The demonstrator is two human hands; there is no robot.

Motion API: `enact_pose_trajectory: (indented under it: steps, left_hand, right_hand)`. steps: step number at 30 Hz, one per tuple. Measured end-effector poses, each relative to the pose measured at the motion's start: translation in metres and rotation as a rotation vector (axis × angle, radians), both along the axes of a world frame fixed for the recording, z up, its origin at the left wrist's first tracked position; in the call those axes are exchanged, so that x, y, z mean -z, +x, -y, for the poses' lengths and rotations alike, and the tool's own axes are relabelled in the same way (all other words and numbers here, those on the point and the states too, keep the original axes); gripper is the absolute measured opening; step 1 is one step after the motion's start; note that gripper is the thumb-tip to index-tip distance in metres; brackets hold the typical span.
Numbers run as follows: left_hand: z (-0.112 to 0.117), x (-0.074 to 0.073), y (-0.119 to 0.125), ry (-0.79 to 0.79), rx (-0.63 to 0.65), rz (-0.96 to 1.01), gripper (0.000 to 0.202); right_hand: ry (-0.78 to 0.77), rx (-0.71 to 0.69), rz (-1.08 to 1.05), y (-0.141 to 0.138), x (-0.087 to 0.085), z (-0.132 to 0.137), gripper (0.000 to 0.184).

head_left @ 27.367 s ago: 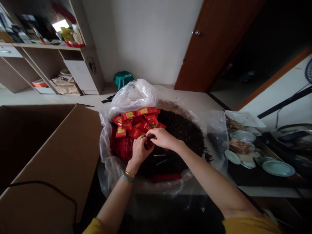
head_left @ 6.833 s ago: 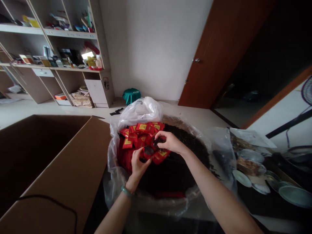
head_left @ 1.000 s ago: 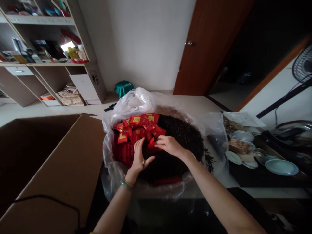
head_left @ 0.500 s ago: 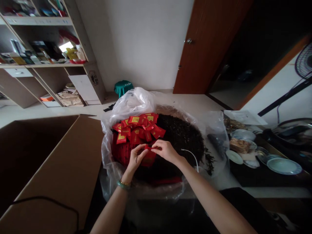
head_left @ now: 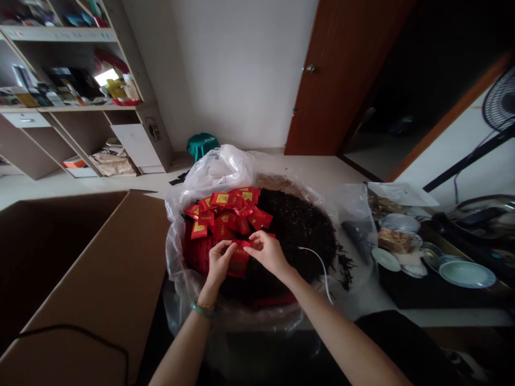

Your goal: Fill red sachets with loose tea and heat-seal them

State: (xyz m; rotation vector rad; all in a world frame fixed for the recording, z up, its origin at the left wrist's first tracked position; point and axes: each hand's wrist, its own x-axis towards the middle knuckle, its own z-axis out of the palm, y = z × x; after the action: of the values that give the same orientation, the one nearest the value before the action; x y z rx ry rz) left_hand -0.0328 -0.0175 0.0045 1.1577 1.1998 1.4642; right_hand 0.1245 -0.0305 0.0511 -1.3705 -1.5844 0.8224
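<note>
Both my hands pinch the top edge of a red packet, which hangs between them with its front facing me. My left hand grips the left corner, fingers closed. At the right corner my right hand is closed on the same edge. Behind them lies a pile of red packets with yellow labels. To the left, under my left hand, is a row of stacked red packets. Dark, dry leaves like loose tea fill the right side of the plastic-lined round container.
An open cardboard box stands at the left. A white cable arches over the leaves. On the right a low dark table holds a pale green bowl and plastic tubs. A door stands behind.
My hands have moved slightly left and spread a little apart along the packet's top edge. The edge, bunched between my fingers before, is now stretched flatter.
</note>
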Motion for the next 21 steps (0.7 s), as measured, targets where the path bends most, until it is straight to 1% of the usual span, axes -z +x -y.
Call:
enact_pose_trajectory:
  steps: [2,5,7,9,12,13,15,17,19,21]
  left_hand:
    - [0.001,-0.001,0.0,-0.018,0.016,0.052,0.032]
    - [0.001,-0.003,0.0,-0.076,0.082,0.115,0.035]
    - [0.002,-0.004,-0.001,-0.112,0.125,0.12,0.035]
    - [0.002,-0.004,-0.001,-0.122,0.143,0.108,0.034]
    - [0.002,-0.005,-0.002,-0.077,0.149,0.053,0.03]
    - [0.002,-0.006,-0.002,-0.052,0.156,0.026,0.029]
    - [0.003,-0.007,-0.002,-0.002,0.173,-0.026,0.029]
    - [0.003,-0.007,0.0,0.035,0.188,-0.081,0.035]
    - [0.004,-0.006,0.002,0.04,0.194,-0.146,0.044]
    - [0.003,-0.002,0.004,0.02,0.19,-0.211,0.045]
  right_hand:
    - [-0.033,0.045,-0.11,-0.008,0.005,0.001,0.028]
    - [-0.054,0.034,-0.201,-0.015,0.011,-0.001,0.036]
    - [-0.056,0.019,-0.174,-0.014,0.013,-0.005,0.037]
    - [-0.059,0.004,-0.099,-0.011,0.015,-0.008,0.031]
    - [-0.033,-0.052,-0.029,-0.007,0.015,-0.011,0.014]
    - [-0.008,-0.061,-0.033,-0.006,0.015,-0.011,0.011]
    - [0.046,-0.05,-0.075,-0.006,0.014,-0.011,0.011]
    - [0.071,-0.033,-0.137,-0.005,0.012,-0.009,0.015]
    - [0.094,-0.034,-0.187,-0.004,0.009,-0.006,0.018]
    - [0.182,-0.058,-0.164,0.0,0.005,-0.002,0.019]
